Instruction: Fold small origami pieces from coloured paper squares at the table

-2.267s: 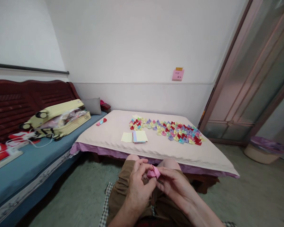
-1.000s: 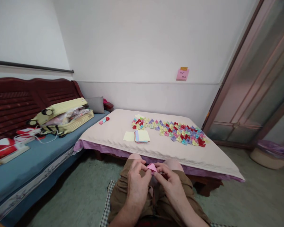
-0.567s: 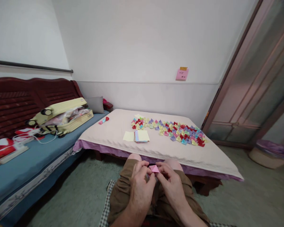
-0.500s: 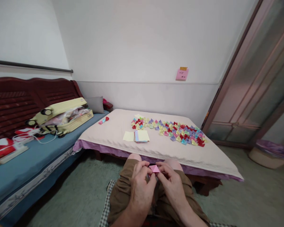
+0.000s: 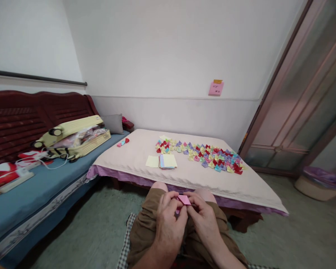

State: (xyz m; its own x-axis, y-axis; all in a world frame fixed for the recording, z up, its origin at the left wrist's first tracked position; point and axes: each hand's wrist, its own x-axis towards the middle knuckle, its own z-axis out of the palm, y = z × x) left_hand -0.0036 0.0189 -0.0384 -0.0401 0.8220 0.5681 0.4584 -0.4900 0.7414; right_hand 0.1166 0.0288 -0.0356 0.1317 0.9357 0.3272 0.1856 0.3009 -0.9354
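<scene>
A small folded piece of pink paper (image 5: pixel 184 200) is held over my lap, between both hands. My left hand (image 5: pixel 170 213) pinches its left side, fingers curled and thumb below. On the other side, my right hand (image 5: pixel 201 212) grips the right corner with thumb and fingers. Part of the paper is hidden behind the fingers. Beyond my knees, a stack of coloured square paper (image 5: pixel 168 161) lies on the cloth-covered table, with a pale yellow sheet (image 5: pixel 152 161) at its left. Many folded paper pieces (image 5: pixel 212 157) in several colours spread over the table's right half.
The table's cream cloth (image 5: pixel 134 157) reaches to just past my knees. At its far left lie a few folded papers (image 5: pixel 123 142). On the left, a blue-covered wooden bench bears an open yellow suitcase (image 5: pixel 78 136). A pink note (image 5: pixel 216 88) hangs on the wall; a bin (image 5: pixel 319 183) stands right.
The pink paper has tilted and turned slightly between my fingers, and my left thumb has moved a little to the right. The things on the table have not moved.
</scene>
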